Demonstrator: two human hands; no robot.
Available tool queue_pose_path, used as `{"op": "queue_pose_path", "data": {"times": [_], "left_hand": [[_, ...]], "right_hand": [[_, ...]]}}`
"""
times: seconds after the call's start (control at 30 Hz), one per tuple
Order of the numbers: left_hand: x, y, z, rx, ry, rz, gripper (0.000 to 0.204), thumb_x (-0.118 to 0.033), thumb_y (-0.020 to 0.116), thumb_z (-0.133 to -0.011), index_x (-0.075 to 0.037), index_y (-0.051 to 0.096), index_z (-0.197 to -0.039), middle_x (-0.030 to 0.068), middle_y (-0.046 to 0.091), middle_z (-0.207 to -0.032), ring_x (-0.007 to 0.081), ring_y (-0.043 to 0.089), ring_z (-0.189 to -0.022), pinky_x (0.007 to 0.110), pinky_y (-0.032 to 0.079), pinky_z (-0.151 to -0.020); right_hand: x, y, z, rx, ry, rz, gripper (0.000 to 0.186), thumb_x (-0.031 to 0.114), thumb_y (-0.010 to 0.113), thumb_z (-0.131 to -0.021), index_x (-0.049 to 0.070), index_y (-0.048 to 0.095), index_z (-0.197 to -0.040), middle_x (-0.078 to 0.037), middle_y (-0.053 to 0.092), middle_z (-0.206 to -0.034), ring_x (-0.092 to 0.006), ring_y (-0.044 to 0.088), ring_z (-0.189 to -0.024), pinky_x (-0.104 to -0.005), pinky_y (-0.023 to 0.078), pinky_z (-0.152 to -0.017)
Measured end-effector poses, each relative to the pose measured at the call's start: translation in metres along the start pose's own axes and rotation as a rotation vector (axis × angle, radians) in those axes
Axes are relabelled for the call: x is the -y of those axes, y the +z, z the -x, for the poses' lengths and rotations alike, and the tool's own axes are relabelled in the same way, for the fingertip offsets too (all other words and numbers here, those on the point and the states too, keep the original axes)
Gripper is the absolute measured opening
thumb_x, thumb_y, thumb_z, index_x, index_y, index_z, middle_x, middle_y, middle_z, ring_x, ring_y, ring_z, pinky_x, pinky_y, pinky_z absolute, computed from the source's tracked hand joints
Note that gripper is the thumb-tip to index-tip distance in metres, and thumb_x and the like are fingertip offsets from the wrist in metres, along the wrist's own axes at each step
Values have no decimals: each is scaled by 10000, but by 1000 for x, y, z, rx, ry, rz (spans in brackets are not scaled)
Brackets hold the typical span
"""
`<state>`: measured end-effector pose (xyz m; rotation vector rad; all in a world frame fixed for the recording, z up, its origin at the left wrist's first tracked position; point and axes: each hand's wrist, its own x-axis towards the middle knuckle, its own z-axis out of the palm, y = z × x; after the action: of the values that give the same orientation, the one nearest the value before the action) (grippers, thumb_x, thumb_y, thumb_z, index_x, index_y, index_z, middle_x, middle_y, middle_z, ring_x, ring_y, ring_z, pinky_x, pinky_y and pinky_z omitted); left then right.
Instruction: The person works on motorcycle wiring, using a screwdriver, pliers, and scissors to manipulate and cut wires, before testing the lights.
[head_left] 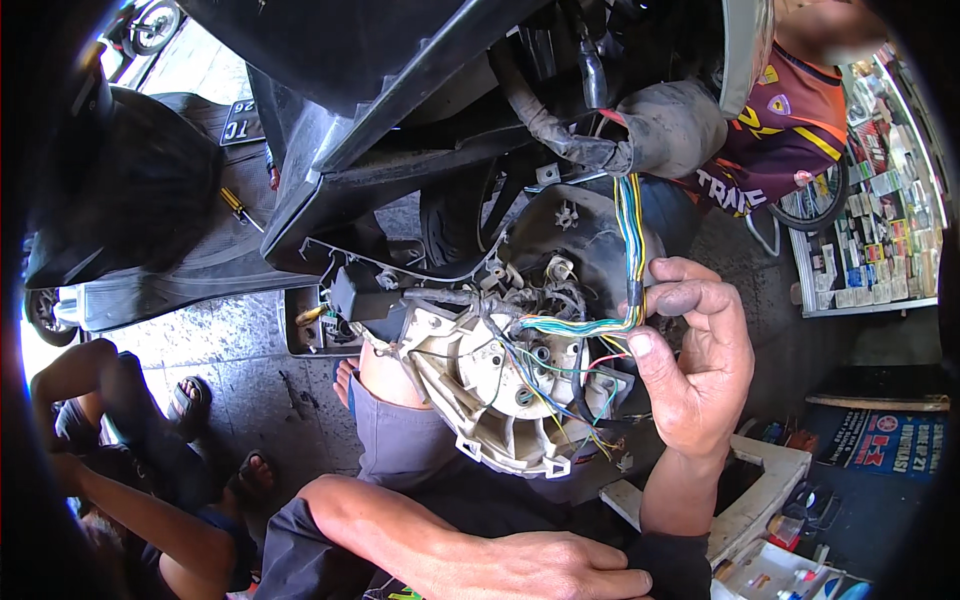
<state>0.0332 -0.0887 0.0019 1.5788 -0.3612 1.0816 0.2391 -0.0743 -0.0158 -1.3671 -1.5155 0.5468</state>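
Observation:
My right hand [700,365] is closed in a pinch on a bundle of coloured wires [580,326], at a short band of black tape. From there the wires rise to a dark rubber boot [675,125] under the motorbike's front, and also bend left toward a dirty white plastic headlight housing [485,375]. That housing lies over my lap, its ribbed edge toward me. Loose thin wire ends hang over its right side. My left hand [545,565] lies palm down near my right sleeve, its fingers stretched out and partly hidden, with nothing seen in it.
Black motorbike panels [380,100] hang over the far side. A yellow-handled screwdriver [238,207] lies on the dark footboard at left. One person [770,130] sits far right; another person's arm [140,515] shows at left. A parts tray [780,570] stands lower right.

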Motion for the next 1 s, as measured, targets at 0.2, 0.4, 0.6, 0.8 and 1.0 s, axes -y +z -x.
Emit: {"op": "queue_pose_path", "data": {"times": [0.2, 0.4, 0.6, 0.8, 1.0], "left_hand": [[-4, -23, -3, 114, -12, -71, 145, -194, 671, -777, -107, 570, -721, 29, 525, -755, 171, 538, -646, 317, 416, -520], [-27, -58, 13, -752, 188, -414, 137, -104, 609, -1020, -40, 663, -912, 32, 648, -762, 137, 608, -636, 246, 534, -585], [-44, -80, 13, -776, 355, -584, 178, -45, 621, -883, -5, 687, -1044, 110, 695, -855, 242, 670, -709, 340, 559, -656], [-21, -103, 25, -119, -641, -906, 293, -159, 803, -792, -35, 690, -1031, 116, 672, -1034, 299, 612, -882, 403, 494, -792], [-14, -105, 30, -8, -901, -811, 347, -332, 872, -792, -53, 740, -952, 94, 708, -930, 296, 663, -882, 407, 528, -811]], "right_hand": [[5, 2, 0, -11, 43, -4, 300, 19, 725, -928, -5, 530, -1156, -208, 553, -1320, -168, 655, -1019, -347, 485, -1000], [7, 6, -5, 19, 16, 5, 296, -4, 708, -919, -11, 531, -1156, -206, 545, -1322, -170, 653, -1026, -346, 495, -989], [5, -2, -1, 13, 35, 63, 285, -9, 699, -923, -17, 530, -1152, -211, 544, -1321, -170, 652, -1029, -340, 502, -980], [6, 2, -2, 7, 29, 38, 289, 8, 705, -926, -12, 531, -1155, -208, 553, -1309, -165, 651, -1018, -347, 485, -1000], [10, 7, -1, -50, 70, -37, 292, -12, 702, -916, -20, 539, -1159, -208, 556, -1309, -170, 627, -1082, -338, 476, -1012]]}}
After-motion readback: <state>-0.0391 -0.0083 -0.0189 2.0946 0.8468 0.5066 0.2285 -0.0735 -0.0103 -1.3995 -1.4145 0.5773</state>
